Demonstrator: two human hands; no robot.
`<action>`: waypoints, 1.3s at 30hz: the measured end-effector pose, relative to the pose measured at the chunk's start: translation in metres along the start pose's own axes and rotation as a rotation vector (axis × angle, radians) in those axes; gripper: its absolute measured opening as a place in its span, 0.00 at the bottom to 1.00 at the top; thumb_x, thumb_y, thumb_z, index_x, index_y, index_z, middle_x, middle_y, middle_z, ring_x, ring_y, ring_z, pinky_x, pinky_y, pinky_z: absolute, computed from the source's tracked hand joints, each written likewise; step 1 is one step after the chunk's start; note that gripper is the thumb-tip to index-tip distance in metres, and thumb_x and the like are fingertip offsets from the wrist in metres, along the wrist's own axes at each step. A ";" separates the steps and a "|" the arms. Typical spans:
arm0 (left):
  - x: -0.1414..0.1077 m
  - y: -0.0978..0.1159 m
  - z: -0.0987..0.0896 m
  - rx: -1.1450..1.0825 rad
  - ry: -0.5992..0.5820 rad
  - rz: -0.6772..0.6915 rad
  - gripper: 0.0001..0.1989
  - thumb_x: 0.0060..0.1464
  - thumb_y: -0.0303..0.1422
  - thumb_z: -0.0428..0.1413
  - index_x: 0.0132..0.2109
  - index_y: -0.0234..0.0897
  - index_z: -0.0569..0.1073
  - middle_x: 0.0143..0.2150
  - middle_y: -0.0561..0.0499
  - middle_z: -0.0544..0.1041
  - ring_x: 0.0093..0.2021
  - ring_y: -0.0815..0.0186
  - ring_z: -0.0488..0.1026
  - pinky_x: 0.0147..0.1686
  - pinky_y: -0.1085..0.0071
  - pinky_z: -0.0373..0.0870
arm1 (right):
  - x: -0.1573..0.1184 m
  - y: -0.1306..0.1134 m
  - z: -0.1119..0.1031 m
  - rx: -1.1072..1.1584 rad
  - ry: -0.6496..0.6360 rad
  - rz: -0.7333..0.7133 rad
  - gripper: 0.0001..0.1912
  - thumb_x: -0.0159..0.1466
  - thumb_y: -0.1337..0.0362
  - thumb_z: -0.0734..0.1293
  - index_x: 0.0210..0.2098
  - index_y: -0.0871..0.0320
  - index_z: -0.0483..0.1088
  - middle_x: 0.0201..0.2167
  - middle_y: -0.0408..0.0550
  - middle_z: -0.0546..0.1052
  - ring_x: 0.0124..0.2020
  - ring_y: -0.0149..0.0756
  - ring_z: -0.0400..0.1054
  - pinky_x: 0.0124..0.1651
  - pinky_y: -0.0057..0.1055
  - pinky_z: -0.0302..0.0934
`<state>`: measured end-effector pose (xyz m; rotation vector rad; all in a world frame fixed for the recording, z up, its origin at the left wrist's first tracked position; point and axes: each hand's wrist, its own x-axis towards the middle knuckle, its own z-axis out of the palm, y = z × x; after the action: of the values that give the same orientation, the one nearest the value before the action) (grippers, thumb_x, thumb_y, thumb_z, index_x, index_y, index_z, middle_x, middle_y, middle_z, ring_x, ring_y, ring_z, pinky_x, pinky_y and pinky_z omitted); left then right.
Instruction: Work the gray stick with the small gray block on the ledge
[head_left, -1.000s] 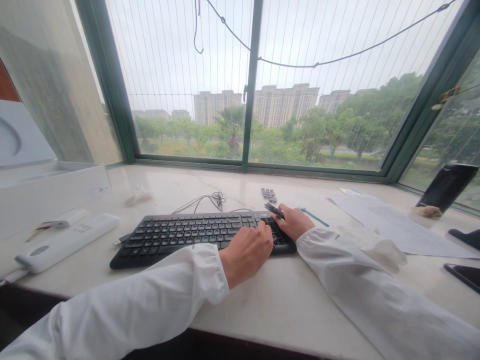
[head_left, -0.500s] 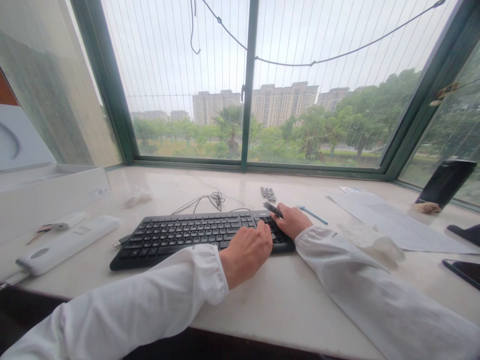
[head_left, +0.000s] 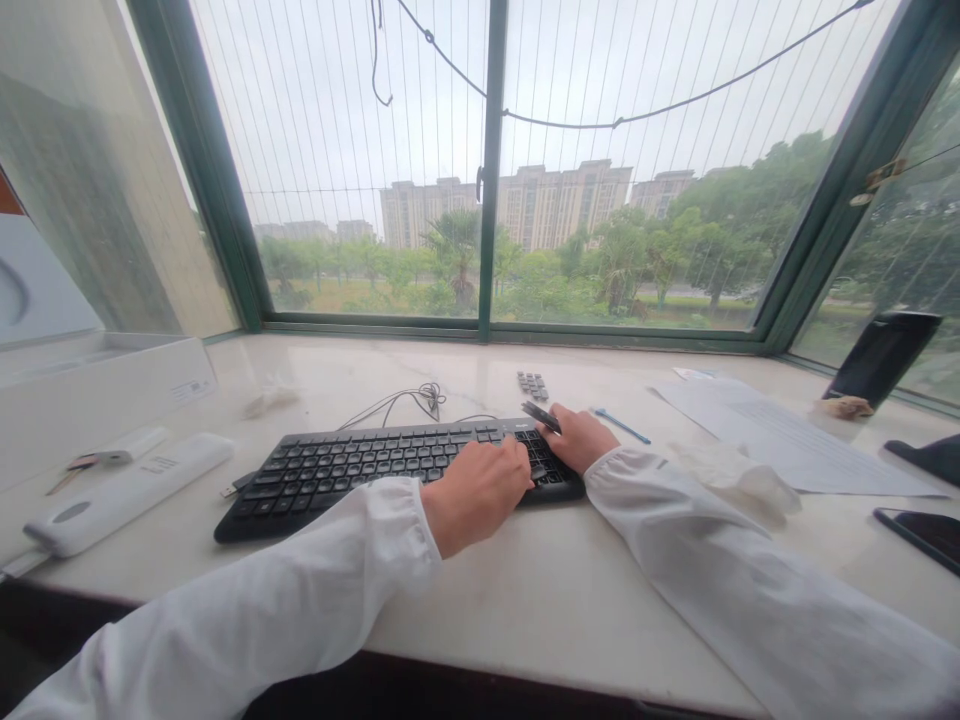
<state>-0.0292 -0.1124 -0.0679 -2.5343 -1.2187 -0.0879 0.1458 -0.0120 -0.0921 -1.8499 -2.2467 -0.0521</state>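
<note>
A black keyboard [head_left: 337, 475] lies on the white counter, and several key places on its number pad [head_left: 551, 465] show without caps. My left hand [head_left: 480, 490] is over the pad's left side, fingers curled and pressed together. Whatever they may hold is hidden. At the pad's upper right edge, my right hand [head_left: 581, 438] is closed round a slim black tool [head_left: 541, 416] that points up and left; its exact kind cannot be made out. Loose grey keycaps [head_left: 532, 386] sit in rows behind the keyboard.
A blue pen-like stick [head_left: 622, 425], a crumpled tissue [head_left: 739, 480] and printed paper [head_left: 787, 430] lie to the right. A phone [head_left: 922, 535] is near the right edge. On the left are a white power strip-like device [head_left: 135, 490] and a white box [head_left: 112, 385]. A cable [head_left: 427, 400] coils behind the keyboard.
My left hand has shifted slightly left and its fingers have moved down a little at the number pad. My right hand still holds the black tool. The whole view has shifted slightly.
</note>
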 end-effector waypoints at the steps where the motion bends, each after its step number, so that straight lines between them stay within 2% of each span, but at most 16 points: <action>1: 0.000 0.000 0.000 0.001 -0.008 -0.002 0.17 0.65 0.37 0.38 0.41 0.28 0.65 0.33 0.44 0.68 0.27 0.60 0.72 0.24 0.66 0.70 | 0.000 0.000 0.000 -0.001 -0.002 0.005 0.17 0.65 0.52 0.56 0.41 0.57 0.66 0.37 0.55 0.77 0.37 0.44 0.72 0.33 0.31 0.53; 6: 0.000 0.000 0.005 0.023 -0.048 -0.003 0.19 0.66 0.34 0.34 0.44 0.26 0.65 0.35 0.42 0.68 0.27 0.62 0.71 0.24 0.67 0.69 | -0.001 -0.002 -0.002 0.000 -0.013 0.006 0.17 0.65 0.52 0.56 0.41 0.57 0.67 0.37 0.55 0.77 0.37 0.44 0.72 0.34 0.32 0.53; 13: -0.001 -0.002 0.006 0.021 -0.033 0.027 0.20 0.66 0.35 0.33 0.43 0.27 0.65 0.35 0.42 0.67 0.27 0.61 0.70 0.22 0.67 0.68 | 0.000 0.000 -0.001 -0.003 -0.002 -0.001 0.17 0.65 0.52 0.56 0.41 0.57 0.67 0.36 0.55 0.77 0.37 0.45 0.71 0.33 0.32 0.53; 21: 0.003 -0.002 0.008 -0.025 0.016 -0.008 0.21 0.65 0.39 0.33 0.46 0.29 0.66 0.37 0.42 0.68 0.29 0.60 0.70 0.24 0.65 0.69 | 0.000 0.000 -0.001 -0.015 -0.009 0.001 0.17 0.65 0.51 0.56 0.41 0.57 0.67 0.37 0.55 0.77 0.37 0.44 0.72 0.33 0.32 0.54; 26: 0.007 -0.013 0.008 -0.021 0.030 -0.090 0.20 0.66 0.37 0.34 0.45 0.29 0.66 0.38 0.42 0.68 0.30 0.60 0.70 0.27 0.65 0.70 | 0.000 -0.001 -0.007 0.008 0.032 0.009 0.16 0.64 0.52 0.58 0.41 0.56 0.68 0.34 0.53 0.77 0.35 0.43 0.71 0.33 0.31 0.54; 28: 0.007 -0.021 0.008 -0.003 0.031 -0.131 0.19 0.65 0.37 0.35 0.45 0.29 0.66 0.38 0.41 0.69 0.32 0.59 0.71 0.28 0.64 0.70 | 0.000 0.001 -0.013 0.052 0.085 -0.030 0.15 0.64 0.52 0.58 0.41 0.55 0.68 0.32 0.51 0.76 0.33 0.42 0.70 0.33 0.30 0.53; 30: 0.008 -0.029 0.010 0.022 0.017 -0.170 0.19 0.65 0.36 0.36 0.45 0.28 0.66 0.38 0.40 0.69 0.33 0.58 0.72 0.29 0.63 0.71 | 0.000 0.003 -0.021 0.142 0.093 -0.150 0.16 0.63 0.51 0.58 0.36 0.56 0.68 0.29 0.48 0.75 0.30 0.38 0.67 0.32 0.29 0.52; 32: 0.008 -0.034 0.012 0.045 -0.007 -0.198 0.19 0.65 0.35 0.36 0.46 0.26 0.66 0.38 0.39 0.69 0.33 0.57 0.72 0.30 0.62 0.71 | -0.001 0.006 -0.028 0.267 -0.014 -0.310 0.19 0.61 0.47 0.60 0.30 0.57 0.68 0.25 0.44 0.72 0.29 0.35 0.65 0.32 0.28 0.52; 34: 0.008 -0.036 0.013 0.055 -0.024 -0.224 0.19 0.65 0.35 0.36 0.46 0.26 0.66 0.38 0.38 0.68 0.33 0.57 0.72 0.31 0.61 0.71 | -0.002 0.009 -0.033 0.379 -0.197 -0.431 0.22 0.58 0.44 0.62 0.26 0.58 0.66 0.22 0.41 0.68 0.27 0.32 0.61 0.30 0.27 0.52; 36: 0.008 -0.036 0.013 0.042 -0.028 -0.238 0.19 0.65 0.36 0.37 0.46 0.26 0.66 0.39 0.38 0.69 0.35 0.57 0.73 0.32 0.61 0.71 | -0.004 0.010 -0.035 0.445 -0.350 -0.477 0.21 0.54 0.44 0.66 0.26 0.58 0.66 0.20 0.38 0.65 0.25 0.30 0.59 0.29 0.26 0.51; 39: 0.008 -0.033 0.012 0.005 -0.026 -0.233 0.19 0.65 0.38 0.37 0.47 0.27 0.65 0.40 0.39 0.69 0.36 0.58 0.73 0.35 0.62 0.71 | -0.006 0.010 -0.033 0.474 -0.454 -0.465 0.18 0.51 0.49 0.69 0.26 0.58 0.66 0.19 0.36 0.64 0.24 0.28 0.57 0.28 0.26 0.50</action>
<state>-0.0503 -0.0830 -0.0690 -2.3864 -1.5181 -0.1056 0.1614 -0.0211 -0.0626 -1.1521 -2.6284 0.8203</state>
